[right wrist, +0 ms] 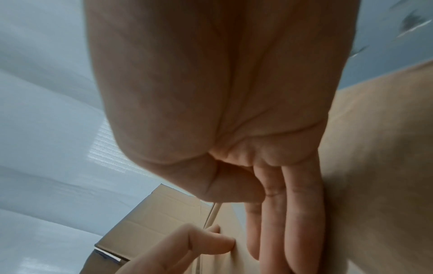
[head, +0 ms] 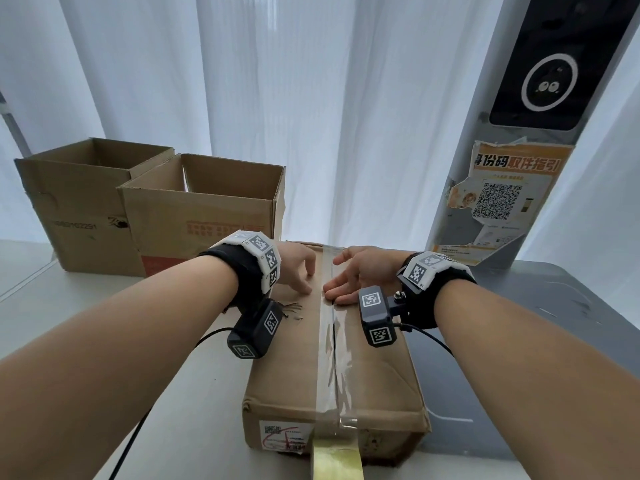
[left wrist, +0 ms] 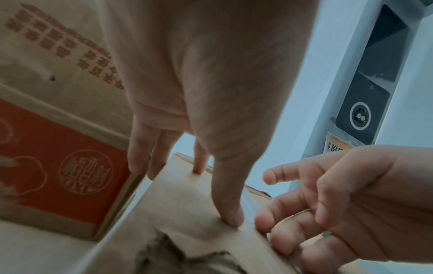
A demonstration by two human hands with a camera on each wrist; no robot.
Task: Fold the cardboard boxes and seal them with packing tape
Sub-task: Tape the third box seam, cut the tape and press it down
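A closed brown cardboard box (head: 375, 375) lies lengthwise on the table in front of me. A strip of clear packing tape (head: 327, 358) runs along its top seam and over the near edge. There it meets a yellowish tape roll (head: 337, 460) against the near face. My left hand (head: 298, 268) presses its fingertips (left wrist: 229, 215) on the box top (left wrist: 182, 204) just left of the strip. My right hand (head: 349, 275) lies with straight fingers (right wrist: 288, 213) on the top (right wrist: 374, 166) just right of it. Neither hand holds anything.
Two open cardboard boxes (head: 86, 209) (head: 207, 216) stand side by side at the back left, close to the taped box's far corner. A grey pillar (head: 502, 202) with a dark screen and a torn QR poster rises at the back right. White curtains hang behind.
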